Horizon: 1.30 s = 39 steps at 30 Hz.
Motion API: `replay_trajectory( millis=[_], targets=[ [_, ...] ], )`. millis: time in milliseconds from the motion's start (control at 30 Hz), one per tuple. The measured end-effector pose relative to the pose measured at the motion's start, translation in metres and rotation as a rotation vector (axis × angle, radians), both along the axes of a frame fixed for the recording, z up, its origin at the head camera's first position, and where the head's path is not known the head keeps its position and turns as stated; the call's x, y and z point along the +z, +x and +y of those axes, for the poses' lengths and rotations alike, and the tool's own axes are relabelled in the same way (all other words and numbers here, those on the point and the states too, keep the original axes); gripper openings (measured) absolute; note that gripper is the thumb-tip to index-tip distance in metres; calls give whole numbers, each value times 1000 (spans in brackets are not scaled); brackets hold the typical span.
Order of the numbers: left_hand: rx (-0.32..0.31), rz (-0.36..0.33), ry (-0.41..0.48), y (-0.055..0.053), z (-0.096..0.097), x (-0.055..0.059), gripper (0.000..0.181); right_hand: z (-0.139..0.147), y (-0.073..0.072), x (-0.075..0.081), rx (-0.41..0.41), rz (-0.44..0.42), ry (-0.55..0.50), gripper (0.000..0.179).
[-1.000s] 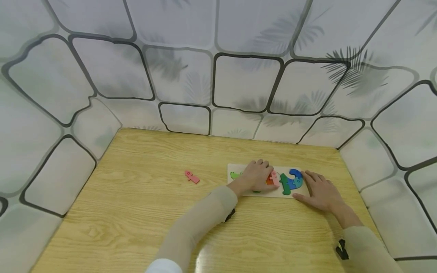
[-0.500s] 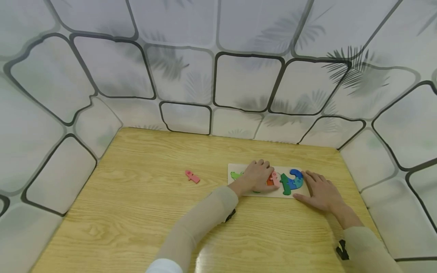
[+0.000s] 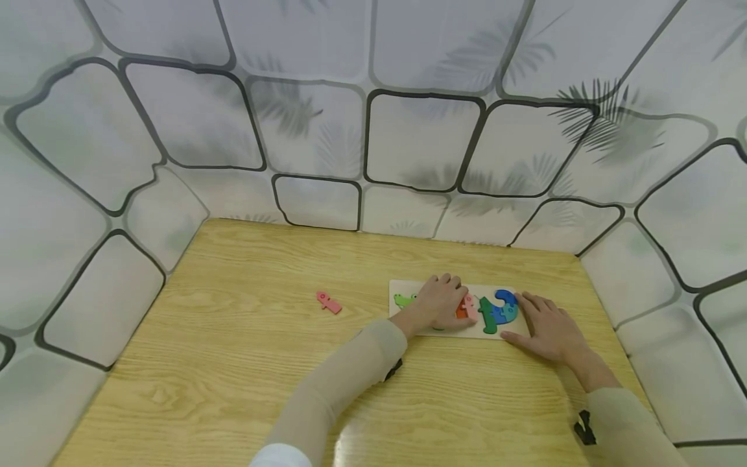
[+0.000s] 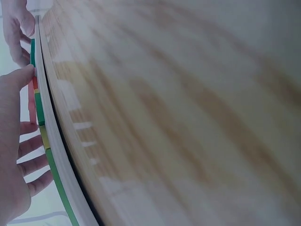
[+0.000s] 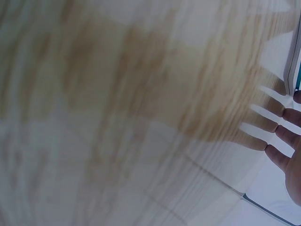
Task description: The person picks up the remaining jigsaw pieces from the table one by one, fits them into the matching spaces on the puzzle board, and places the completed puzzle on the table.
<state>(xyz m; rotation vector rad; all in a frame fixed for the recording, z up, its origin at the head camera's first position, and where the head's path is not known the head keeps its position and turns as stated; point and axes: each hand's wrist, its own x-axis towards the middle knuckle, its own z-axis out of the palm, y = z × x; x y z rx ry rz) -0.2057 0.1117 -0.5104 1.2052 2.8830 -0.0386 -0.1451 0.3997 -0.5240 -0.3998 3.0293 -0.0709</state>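
Observation:
A pale wooden puzzle board (image 3: 455,333) lies on the table, with coloured pieces on it. My left hand (image 3: 434,303) rests across its middle, covering several pieces. In the left wrist view, the left thumb and spread fingers touch the pieces from above, around a pink piece (image 4: 32,104). Green, light blue and dark blue pieces (image 3: 506,310) show on the board's right half, and a light green crocodile head (image 3: 403,299) at its left. Beside the right end, my right hand (image 3: 545,329) lies with fingers extended, touching the board's edge. A loose pink piece (image 3: 329,303) lies left of the board.
The board rests on a wood-grain table (image 3: 233,363). Pale walls with a dark stone-outline pattern (image 3: 417,139) enclose the table's back and sides.

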Motion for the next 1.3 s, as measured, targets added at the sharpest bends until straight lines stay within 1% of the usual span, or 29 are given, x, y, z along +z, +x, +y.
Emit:
replay_trajectory(
  millis=[400,700,1300],
  targets=[
    [-17,20,4,0,-1,-3,71,0,0,0,1,0,-5,107],
    [-26,15,3,-1,-2,-2,70,1,0,0,2,4,-7,107],
    [-26,22,-14,-2,-1,-3,72,1,0,0,2,-1,-7,107]
  ],
)
